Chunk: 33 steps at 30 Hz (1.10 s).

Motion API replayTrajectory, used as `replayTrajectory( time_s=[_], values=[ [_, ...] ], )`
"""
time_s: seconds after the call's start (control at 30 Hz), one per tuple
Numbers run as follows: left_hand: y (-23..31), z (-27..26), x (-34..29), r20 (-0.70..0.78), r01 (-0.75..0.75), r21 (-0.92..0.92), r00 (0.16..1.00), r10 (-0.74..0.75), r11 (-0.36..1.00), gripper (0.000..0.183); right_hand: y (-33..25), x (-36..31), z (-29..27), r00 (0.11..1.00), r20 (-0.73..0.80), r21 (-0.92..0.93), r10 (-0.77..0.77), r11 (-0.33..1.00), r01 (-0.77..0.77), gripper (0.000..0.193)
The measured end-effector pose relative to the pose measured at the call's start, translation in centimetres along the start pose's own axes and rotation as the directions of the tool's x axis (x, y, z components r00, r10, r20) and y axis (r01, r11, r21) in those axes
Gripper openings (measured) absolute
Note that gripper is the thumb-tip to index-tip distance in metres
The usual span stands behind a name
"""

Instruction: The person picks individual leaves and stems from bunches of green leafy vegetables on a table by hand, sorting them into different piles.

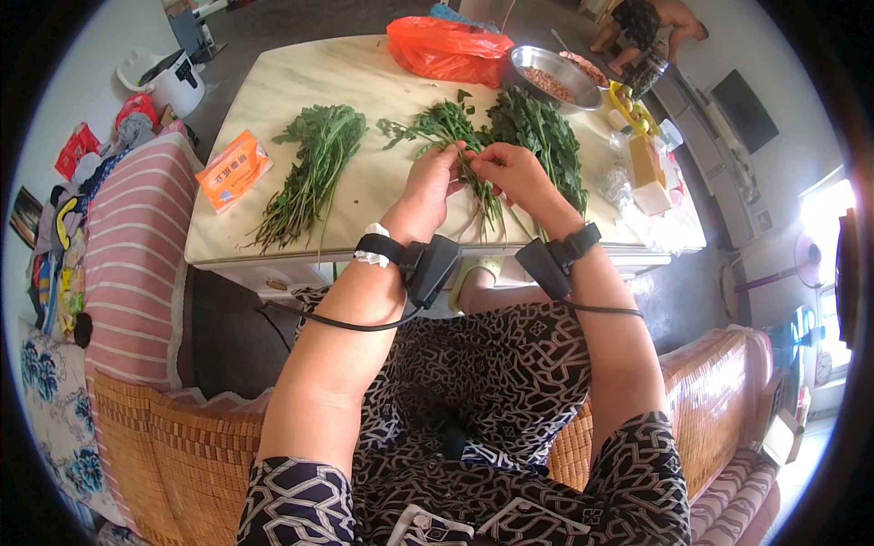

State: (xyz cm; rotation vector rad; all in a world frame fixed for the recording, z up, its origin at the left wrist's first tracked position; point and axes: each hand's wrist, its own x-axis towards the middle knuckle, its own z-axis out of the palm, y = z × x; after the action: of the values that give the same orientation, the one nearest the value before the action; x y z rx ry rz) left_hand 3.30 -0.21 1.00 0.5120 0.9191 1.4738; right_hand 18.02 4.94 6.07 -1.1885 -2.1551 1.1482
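Observation:
Both my hands meet over a middle bunch of leafy green stems [446,121] on the marble-patterned table. My left hand [432,182] is closed, its fingertips pinching the greens. Close beside it, my right hand [521,177] has thumb and fingers pinched together at the same stems. Pale lower stalks hang below my fingers toward the table's near edge. To the left lies a larger pile of leafy greens [323,150], stems pointing toward me. Darker, broad-leaved greens [542,136] lie to the right, partly behind my right hand.
An orange-and-white tissue pack [234,171] lies at the table's left. At the back are a red plastic bag [446,53] and a metal bowl [592,96] of reddish-brown bits. A yellow box [650,173] and crumpled clear plastic [617,187] sit right. Another person [651,27] bends over far right.

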Motion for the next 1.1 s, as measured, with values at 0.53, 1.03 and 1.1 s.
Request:
replayTrajectory(
  time_s=[0.53,1.03,1.1],
  values=[
    [1.5,-0.7,-0.2,-0.123,-0.02,-0.272,0.992,-0.015,0.962,0.016,4.2,1.2,-0.3,0.985,-0.109,-0.261,0.131,0.953,-0.156,0.028],
    [1.0,-1.1,0.1,-0.114,0.091,-0.148,0.988,-0.108,0.985,0.018,4.2,1.9,0.6,0.97,-0.243,-0.319,0.004,0.944,-0.083,0.023],
    [0.9,-1.1,0.1,-0.124,0.097,-0.128,0.986,-0.114,0.987,0.019,3.2,1.8,0.5,0.961,-0.274,-0.237,0.032,0.966,-0.1,0.021]
  ],
)
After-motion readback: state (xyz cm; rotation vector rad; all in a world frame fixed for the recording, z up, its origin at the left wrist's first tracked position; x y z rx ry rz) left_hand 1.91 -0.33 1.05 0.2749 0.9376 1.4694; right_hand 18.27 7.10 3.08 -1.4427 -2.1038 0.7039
